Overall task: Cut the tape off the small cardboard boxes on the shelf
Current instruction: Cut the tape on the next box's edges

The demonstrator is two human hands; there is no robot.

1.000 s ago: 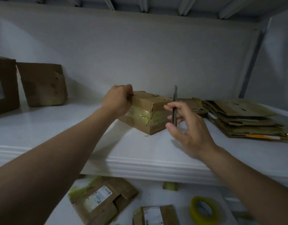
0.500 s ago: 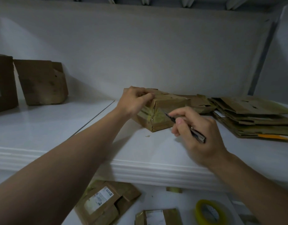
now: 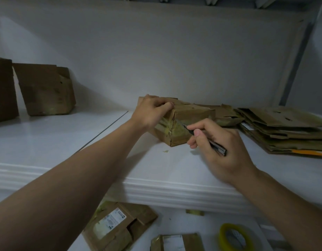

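Note:
A small brown cardboard box (image 3: 191,113) wrapped in yellowish tape lies on the white shelf (image 3: 48,138), a corner turned toward me. My left hand (image 3: 151,111) grips its upper left edge with curled fingers. My right hand (image 3: 216,142) holds a slim utility knife (image 3: 213,144) like a pen. The blade tip touches the taped right face of the box near the corner.
A stack of flattened cardboard (image 3: 283,129) lies right of the box. Two more brown boxes (image 3: 46,89) lean on the back wall at far left. On the lower shelf lie labelled boxes (image 3: 118,223) and a yellow tape roll (image 3: 234,236). A post stands at right.
My right hand turned the knife from upright to slanted and brought its tip onto the box's taped face. My left hand shifted along the top edge, and the box turned slightly.

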